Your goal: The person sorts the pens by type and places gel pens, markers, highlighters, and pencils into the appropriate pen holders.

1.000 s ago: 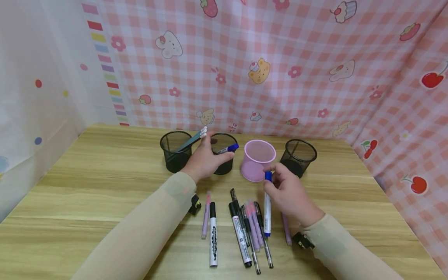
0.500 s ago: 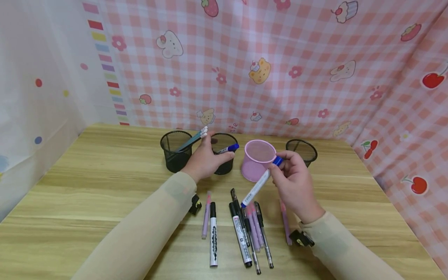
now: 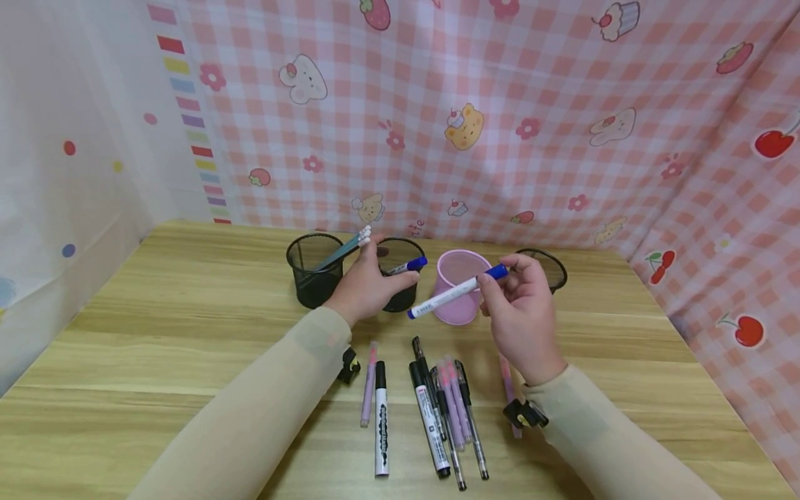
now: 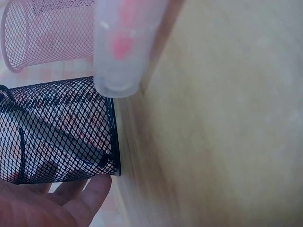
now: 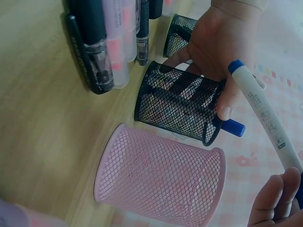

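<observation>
My right hand (image 3: 526, 316) pinches a white marker (image 3: 446, 297) by its blue cap. The marker is tilted in the air in front of the pink mesh pen cup (image 3: 459, 316), its blue end pointing left. My left hand (image 3: 367, 283) grips the side of a black mesh pen cup (image 5: 182, 101), thumb along one side and fingers on the other. Inside that cup leans another marker, its blue cap (image 3: 416, 264) over the rim. In the left wrist view the same black cup (image 4: 61, 132) shows the marker through its mesh.
A black mesh cup (image 3: 317, 285) with several teal sticks (image 3: 342, 251) stands left; another (image 3: 556, 267) stands right, partly behind my right hand. Black pens, a black-capped marker (image 3: 428, 417) and purple highlighters (image 3: 455, 403) lie in front, with a white marker (image 3: 381, 423) to their left.
My right hand has lifted the marker off the table beside the pens and swung its lower end up and left, in front of the pink cup. My left hand has stayed put.
</observation>
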{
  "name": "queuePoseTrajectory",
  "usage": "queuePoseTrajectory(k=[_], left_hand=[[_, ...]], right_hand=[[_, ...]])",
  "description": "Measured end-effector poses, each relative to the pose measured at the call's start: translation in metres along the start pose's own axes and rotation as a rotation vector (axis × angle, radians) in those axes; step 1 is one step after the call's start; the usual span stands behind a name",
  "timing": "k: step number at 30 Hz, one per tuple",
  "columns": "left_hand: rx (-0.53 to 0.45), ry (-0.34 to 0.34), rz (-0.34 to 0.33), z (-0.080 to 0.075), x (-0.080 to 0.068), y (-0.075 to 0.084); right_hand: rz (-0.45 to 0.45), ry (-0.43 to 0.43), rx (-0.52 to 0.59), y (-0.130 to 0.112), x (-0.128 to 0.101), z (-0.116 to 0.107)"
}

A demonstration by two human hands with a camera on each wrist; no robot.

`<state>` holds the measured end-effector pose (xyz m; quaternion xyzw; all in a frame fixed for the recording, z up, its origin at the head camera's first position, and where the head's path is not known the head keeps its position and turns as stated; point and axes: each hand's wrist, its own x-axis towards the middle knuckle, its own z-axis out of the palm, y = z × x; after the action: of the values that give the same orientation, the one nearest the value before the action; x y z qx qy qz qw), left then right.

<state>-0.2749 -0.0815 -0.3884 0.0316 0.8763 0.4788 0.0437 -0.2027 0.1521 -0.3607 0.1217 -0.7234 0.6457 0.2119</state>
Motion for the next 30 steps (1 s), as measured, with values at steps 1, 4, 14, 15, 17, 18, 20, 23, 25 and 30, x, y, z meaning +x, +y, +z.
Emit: queuePoseTrajectory(k=[1,4,14,15,17,18,20,23,25,30], left_hand=[[-0.001,0.000,0.000,0.000,0.000,0.000],[-0.004,-0.003,-0.001,0.000,0.000,0.000],[-0.005,-0.012,-0.004,-0.001,0.000,0.000],[-0.006,-0.012,-0.004,-0.001,0.000,0.000],[-0.007,-0.010,-0.004,-0.001,0.000,0.000],[-0.008,-0.008,-0.004,-0.001,0.000,0.000],[-0.007,-0.008,-0.005,-0.001,-0.001,0.000],[-0.008,-0.006,-0.004,0.000,-0.001,0.000],[-0.008,-0.006,-0.004,0.000,-0.001,0.000],[-0.003,-0.006,-0.010,-0.001,-0.001,0.001]], right_hand=[[0.000,0.007,0.003,0.000,0.001,0.001],[0.005,0.027,0.015,0.002,0.004,0.003],[0.026,0.038,0.047,0.006,0.007,0.010],[0.030,0.039,0.048,0.007,0.007,0.010],[0.036,0.039,0.049,0.007,0.008,0.011],[0.038,0.038,0.048,0.008,0.008,0.011],[0.040,0.038,0.050,0.008,0.008,0.012],[0.035,0.044,0.051,0.009,0.009,0.013],[0.039,0.046,0.054,0.009,0.009,0.013],[0.061,0.038,0.066,0.011,0.009,0.015]])
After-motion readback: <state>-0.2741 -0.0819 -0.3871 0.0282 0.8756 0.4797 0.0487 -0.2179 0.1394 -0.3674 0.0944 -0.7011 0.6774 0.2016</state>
